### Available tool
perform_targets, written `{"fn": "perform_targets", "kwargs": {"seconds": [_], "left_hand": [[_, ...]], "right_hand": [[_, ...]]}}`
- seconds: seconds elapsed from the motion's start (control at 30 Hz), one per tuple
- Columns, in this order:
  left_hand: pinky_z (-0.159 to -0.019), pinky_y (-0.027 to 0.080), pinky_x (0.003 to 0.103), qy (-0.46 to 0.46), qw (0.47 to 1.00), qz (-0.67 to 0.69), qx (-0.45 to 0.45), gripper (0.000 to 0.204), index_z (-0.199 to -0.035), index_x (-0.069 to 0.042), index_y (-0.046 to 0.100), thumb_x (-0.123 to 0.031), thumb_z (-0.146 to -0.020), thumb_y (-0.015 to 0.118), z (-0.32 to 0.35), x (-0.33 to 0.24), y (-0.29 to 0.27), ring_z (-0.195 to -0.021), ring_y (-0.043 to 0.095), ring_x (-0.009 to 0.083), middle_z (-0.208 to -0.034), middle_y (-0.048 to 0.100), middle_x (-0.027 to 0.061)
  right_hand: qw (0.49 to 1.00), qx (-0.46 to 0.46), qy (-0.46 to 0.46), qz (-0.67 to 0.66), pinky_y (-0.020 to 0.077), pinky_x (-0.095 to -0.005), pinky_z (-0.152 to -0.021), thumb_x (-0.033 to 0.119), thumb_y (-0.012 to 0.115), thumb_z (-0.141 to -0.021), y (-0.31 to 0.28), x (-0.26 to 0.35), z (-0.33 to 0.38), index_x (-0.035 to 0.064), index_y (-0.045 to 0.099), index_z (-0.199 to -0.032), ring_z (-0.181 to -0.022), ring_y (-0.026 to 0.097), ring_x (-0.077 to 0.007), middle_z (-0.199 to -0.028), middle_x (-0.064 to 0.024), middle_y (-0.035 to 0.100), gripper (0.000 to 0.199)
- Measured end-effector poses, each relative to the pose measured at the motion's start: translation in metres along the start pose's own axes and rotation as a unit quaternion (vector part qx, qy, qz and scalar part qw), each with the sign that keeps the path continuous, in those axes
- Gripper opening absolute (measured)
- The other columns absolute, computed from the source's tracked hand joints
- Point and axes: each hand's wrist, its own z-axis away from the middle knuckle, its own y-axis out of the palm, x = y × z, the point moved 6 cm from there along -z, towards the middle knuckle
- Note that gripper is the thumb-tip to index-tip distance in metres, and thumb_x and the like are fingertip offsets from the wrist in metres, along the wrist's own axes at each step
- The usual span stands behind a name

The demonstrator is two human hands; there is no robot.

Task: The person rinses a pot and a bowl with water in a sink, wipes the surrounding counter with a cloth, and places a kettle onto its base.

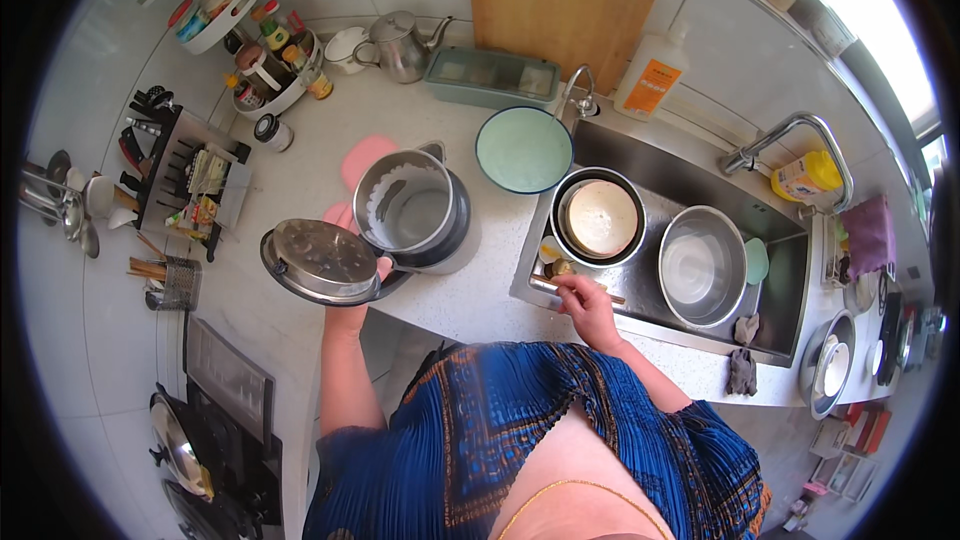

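My left hand (347, 319) grips a round metal pot lid (322, 252) with a dark rim, holding it tilted above the counter. Just right of the lid stands a deep grey pot (412, 208), uncovered, with whitish residue around its inner wall. At the sink's front edge, my right hand (590, 308) has its fingers curled together over a thin brown stick (543, 283), possibly chopsticks. Close to those fingertips lies a small brownish lump (561, 267) whose kind I cannot make out. Beyond it, a cream bowl (602, 219) sits nested in a dark-rimmed bowl inside the sink.
In the steel sink (655, 168) rests a metal basin (703, 267). A pale green enamel basin (524, 150) stands at its left edge. Pink mats (367, 158) lie behind the pot. A knife rack (180, 168), metal kettle (398, 45) and seasoning bottles (275, 37) line the back left.
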Motion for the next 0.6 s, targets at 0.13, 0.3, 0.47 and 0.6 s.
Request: {"fn": "perform_targets", "kwargs": {"seconds": [0.13, 0.3, 0.47, 0.6], "left_hand": [[-0.089, 0.036, 0.032, -0.038, 0.999, 0.025, -0.023, 0.085, -0.143, -0.002, 0.032, -0.017, -0.072, 0.078, -0.001, -0.008, 0.004, -0.104, 0.043, 0.0162, -0.137, 0.045, 0.0079], [-0.109, 0.034, 0.038, -0.07, 0.996, 0.033, -0.038, 0.089, -0.14, -0.002, 0.034, -0.022, -0.069, 0.083, -0.001, -0.007, 0.004, -0.128, 0.042, 0.0215, -0.137, 0.042, 0.0073], [-0.109, 0.034, 0.038, -0.066, 0.997, 0.036, -0.035, 0.089, -0.14, -0.002, 0.034, -0.023, -0.069, 0.083, -0.001, -0.009, 0.005, -0.128, 0.043, 0.0215, -0.136, 0.043, 0.0075], [-0.109, 0.034, 0.037, -0.067, 0.997, 0.027, -0.036, 0.089, -0.139, -0.002, 0.035, -0.025, -0.069, 0.084, 0.0, -0.011, 0.005, -0.127, 0.043, 0.0216, -0.136, 0.044, 0.0074]], "right_hand": [[1.0, -0.002, 0.0, -0.006, 0.0503, -0.0259, -0.059, 0.004, 0.058, -0.092, 0.0, -0.001, 0.001, 0.0013, 0.064, -0.106, -0.064, 0.062, -0.0127, -0.081, -0.0069, 0.062, 0.015], [1.0, 0.002, 0.002, -0.005, 0.0503, -0.0257, -0.059, 0.005, 0.058, -0.093, 0.0, -0.001, 0.0, 0.0016, 0.064, -0.106, -0.064, 0.062, -0.0126, -0.081, -0.007, 0.061, 0.015], [1.0, 0.003, 0.006, -0.009, 0.0503, -0.0258, -0.059, 0.005, 0.058, -0.093, 0.0, -0.003, 0.0, 0.0019, 0.064, -0.106, -0.063, 0.062, -0.0126, -0.08, -0.007, 0.061, 0.015], [1.0, 0.006, 0.007, -0.004, 0.0505, -0.0259, -0.059, 0.005, 0.057, -0.093, 0.001, -0.005, -0.001, 0.002, 0.064, -0.106, -0.063, 0.062, -0.0126, -0.08, -0.0069, 0.061, 0.015]]}}
